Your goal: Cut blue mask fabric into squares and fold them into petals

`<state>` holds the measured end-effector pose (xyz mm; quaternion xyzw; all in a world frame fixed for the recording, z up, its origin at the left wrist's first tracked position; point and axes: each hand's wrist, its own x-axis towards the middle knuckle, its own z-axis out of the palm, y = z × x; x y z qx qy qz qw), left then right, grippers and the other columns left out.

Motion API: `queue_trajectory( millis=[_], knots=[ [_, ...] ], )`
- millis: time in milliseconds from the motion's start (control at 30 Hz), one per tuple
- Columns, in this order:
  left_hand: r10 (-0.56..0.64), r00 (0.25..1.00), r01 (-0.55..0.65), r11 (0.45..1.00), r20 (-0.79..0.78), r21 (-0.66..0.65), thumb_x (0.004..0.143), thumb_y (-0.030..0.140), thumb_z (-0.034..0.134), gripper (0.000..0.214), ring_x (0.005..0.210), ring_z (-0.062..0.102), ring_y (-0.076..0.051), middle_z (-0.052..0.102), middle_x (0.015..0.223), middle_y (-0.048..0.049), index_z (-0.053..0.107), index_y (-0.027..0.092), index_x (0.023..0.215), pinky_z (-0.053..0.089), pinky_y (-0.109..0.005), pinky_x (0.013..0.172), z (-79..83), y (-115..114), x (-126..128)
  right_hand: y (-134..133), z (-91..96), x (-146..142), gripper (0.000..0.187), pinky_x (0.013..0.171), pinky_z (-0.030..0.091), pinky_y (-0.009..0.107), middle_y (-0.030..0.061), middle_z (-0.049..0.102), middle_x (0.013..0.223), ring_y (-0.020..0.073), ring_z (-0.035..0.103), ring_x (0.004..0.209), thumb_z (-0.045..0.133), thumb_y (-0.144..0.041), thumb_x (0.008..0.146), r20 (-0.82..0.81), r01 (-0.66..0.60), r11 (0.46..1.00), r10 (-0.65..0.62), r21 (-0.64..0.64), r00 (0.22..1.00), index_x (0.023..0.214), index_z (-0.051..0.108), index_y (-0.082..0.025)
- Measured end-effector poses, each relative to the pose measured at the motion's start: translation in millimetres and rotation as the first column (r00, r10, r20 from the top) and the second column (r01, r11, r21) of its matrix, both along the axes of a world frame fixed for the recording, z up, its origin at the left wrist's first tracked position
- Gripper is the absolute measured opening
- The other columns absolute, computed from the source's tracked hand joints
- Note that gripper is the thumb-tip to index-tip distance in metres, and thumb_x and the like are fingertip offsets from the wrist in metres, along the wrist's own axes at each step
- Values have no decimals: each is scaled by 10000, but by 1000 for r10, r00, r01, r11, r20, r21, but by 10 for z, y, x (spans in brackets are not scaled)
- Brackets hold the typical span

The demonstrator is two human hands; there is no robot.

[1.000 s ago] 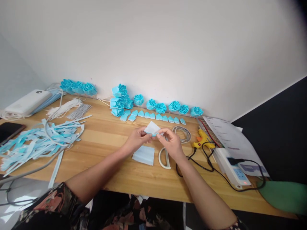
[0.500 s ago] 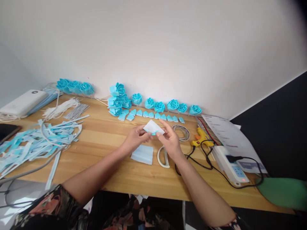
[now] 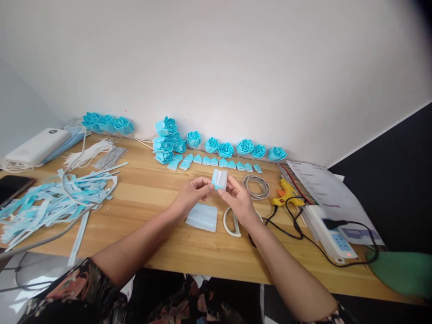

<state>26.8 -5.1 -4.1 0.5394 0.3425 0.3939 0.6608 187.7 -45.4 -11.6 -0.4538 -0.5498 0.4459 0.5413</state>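
Between my two hands is a small folded piece of blue-and-white fabric [image 3: 220, 179], held up above the table. My left hand [image 3: 195, 192] pinches its left lower edge. On the other side my right hand [image 3: 239, 198] grips the right edge with thumb and fingers. Below them a flat pale blue fabric piece [image 3: 201, 218] lies on the wood. Partly under my right wrist are the white handles of what look like scissors [image 3: 232, 227]. Beyond my hands runs a row of small folded blue petals [image 3: 223, 163].
Blue fabric roses [image 3: 226, 150] line the wall. On the left are cut blue strips [image 3: 50, 207], white cords [image 3: 88, 153], grey wires [image 3: 110, 157] and a white power bank [image 3: 37, 146]. A wire coil [image 3: 255, 186], yellow glue gun [image 3: 286, 194] and power strip [image 3: 332, 236] lie right.
The fabric piece has gone from a wide, pointed triangle to a narrower, squarish fold. My hands have come a little closer together around it. The view has shifted slightly.
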Motion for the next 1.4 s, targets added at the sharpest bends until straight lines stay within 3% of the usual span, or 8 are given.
queue_trajectory(
  millis=[200,367,500,700,867,1100,1333,1400],
  knots=[
    [2,999,-1,1000,-34,31,737,380,672,255,548,463,-83,547,611,17,573,146,711,371,-225,549,14,9,-12,-3,29,-1,445,834,527,314,46,676,1103,214,630,1014,694,-338,774,-85,-22,999,18,-44,996,1185,569,-224],
    [37,997,-32,997,-66,70,746,387,667,256,556,458,-83,564,634,13,579,149,713,372,-219,547,-10,17,-12,10,-18,19,447,786,537,318,49,699,1016,218,646,952,708,-345,753,-32,50,997,-52,-58,998,1164,589,-216],
    [-27,997,31,998,-70,47,765,428,646,280,594,489,-102,580,655,-1,645,148,770,402,-228,570,28,-5,-6,3,-3,6,382,740,533,300,34,702,946,197,650,863,706,-341,755,-32,68,997,-70,-45,997,1101,606,-215],
    [-12,999,12,1000,-41,8,757,434,647,306,620,510,-127,604,638,-25,670,145,659,413,-254,606,57,-32,-20,-1,22,23,322,749,528,304,29,696,925,193,639,846,704,-386,764,1,59,998,-59,-28,998,1026,628,-215],
    [-64,993,65,998,-103,4,741,436,673,315,569,492,-112,606,599,-22,672,142,629,392,-247,585,18,-16,-28,-1,6,83,325,749,519,293,25,684,897,186,627,817,712,-413,767,6,80,996,-80,-31,997,1012,657,-206],
    [-91,984,89,996,-154,-16,739,475,673,344,539,493,-108,609,579,-20,689,136,681,372,-241,559,-50,-16,-18,4,27,81,222,649,496,261,6,647,767,157,581,689,703,-413,762,60,143,990,-143,-2,988,826,660,-205],
    [-87,977,96,995,-193,40,752,471,656,340,539,494,-106,597,572,-11,677,142,667,367,-231,545,-38,-28,-13,4,32,105,301,664,495,264,18,650,824,165,592,733,678,-444,782,84,111,994,-112,9,990,973,670,-212],
    [-91,974,106,993,-209,59,754,459,653,329,538,491,-105,590,567,-7,673,144,661,363,-229,540,-32,-32,-10,6,25,110,267,637,483,253,8,644,784,155,583,695,684,-439,779,92,112,994,-112,3,989,911,674,-207]
  ],
)
